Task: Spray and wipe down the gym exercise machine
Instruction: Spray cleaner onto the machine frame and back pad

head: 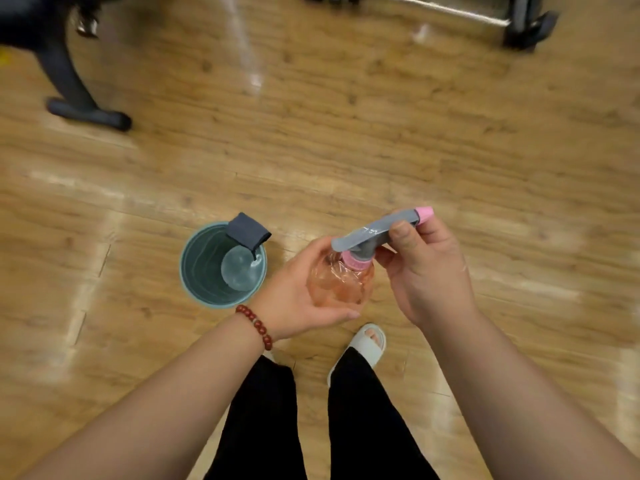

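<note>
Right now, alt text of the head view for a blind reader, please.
The left hand holds a pink spray bottle while the right hand grips its grey spray head. A teal bucket with a grey cloth over its rim stands on the wooden floor.

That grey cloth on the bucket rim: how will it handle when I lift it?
The grey cloth is draped over the rim of the bucket, bending on both sides, so it is probably floppy and will hang limp. One end hangs inside, where there seems to be water, so it may be damp and drip.
</note>
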A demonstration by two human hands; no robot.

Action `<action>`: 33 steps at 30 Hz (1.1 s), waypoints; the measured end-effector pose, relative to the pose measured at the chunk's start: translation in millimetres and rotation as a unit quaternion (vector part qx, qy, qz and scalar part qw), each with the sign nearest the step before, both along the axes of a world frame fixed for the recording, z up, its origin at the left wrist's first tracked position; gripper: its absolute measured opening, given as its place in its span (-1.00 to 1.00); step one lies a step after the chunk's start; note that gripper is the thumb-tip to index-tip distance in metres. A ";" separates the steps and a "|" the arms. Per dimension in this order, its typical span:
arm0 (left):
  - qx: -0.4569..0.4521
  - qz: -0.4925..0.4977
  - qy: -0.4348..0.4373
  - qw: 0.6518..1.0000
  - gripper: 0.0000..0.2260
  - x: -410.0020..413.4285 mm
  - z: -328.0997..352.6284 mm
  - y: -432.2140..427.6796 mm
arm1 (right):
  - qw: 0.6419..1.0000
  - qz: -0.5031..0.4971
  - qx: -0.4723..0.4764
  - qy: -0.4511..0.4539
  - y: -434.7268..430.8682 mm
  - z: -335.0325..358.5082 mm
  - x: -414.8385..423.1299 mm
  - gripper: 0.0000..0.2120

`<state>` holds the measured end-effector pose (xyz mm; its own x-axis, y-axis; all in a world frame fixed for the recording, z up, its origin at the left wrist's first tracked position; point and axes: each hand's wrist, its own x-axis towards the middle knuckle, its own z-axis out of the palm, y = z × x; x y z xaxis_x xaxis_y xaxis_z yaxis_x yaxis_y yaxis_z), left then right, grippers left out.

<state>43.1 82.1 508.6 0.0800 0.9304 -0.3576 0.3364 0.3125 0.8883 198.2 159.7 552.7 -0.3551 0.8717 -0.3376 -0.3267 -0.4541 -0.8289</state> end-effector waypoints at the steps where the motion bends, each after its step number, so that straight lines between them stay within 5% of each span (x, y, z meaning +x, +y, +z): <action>1: 0.011 0.005 0.003 1.000 -0.27 6.1 14.5 4.0 | 1.000 -0.004 0.005 0.003 3.2 15.0 5.7 -0.64; 9: 0.050 0.055 -0.018 0.997 -0.32 65.5 86.6 45.7 | 0.996 -0.028 0.085 -0.012 39.3 83.7 55.9 -0.64; 14: 0.087 0.100 0.010 0.991 -0.38 98.3 111.8 75.8 | 0.965 0.002 0.176 -0.197 56.8 99.5 83.0 -0.51; 19: 0.097 0.115 -0.009 0.989 -0.46 119.7 135.7 117.7 | 0.938 0.045 0.215 -0.267 93.9 122.8 90.1 -0.21; 27: 0.179 0.061 0.073 0.979 -0.35 116.1 161.7 250.7 | 0.941 -0.072 0.197 -0.265 223.1 171.3 78.1 -0.62; 33: 0.129 -0.071 0.064 0.987 -0.34 79.7 196.4 378.3 | 0.941 -0.119 0.212 -0.236 344.5 196.3 76.1 -0.58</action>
<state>122.7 460.4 705.0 0.1857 0.9744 -0.1264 0.4757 0.0234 0.8793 274.2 504.1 749.0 -0.0300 0.9995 -0.0117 0.0726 -0.0095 -0.9973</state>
